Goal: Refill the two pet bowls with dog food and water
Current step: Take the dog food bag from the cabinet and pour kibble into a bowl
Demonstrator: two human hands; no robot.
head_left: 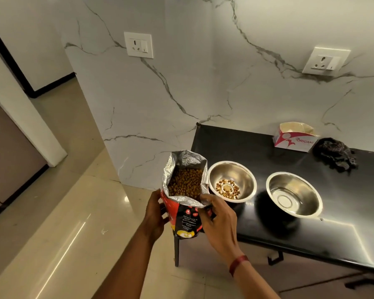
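I hold an open red-and-black dog food bag (187, 221) upright, just off the table's left end. Its silver-lined mouth is spread wide and brown kibble (185, 182) fills it. My left hand (154, 214) grips the bag's left side. My right hand (219, 221) pinches the bag's right rim and side. Right beside the bag stands a steel bowl (232, 181) with a small heap of kibble on its bottom. A second steel bowl (294, 194) to its right holds a little water at the bottom.
Both bowls stand on a low black table (311, 229) against a marble wall. At its back right lie a white and red carton (294, 137) and a dark crumpled cloth (334, 154). Glossy beige floor tiles (78, 223) spread to the left.
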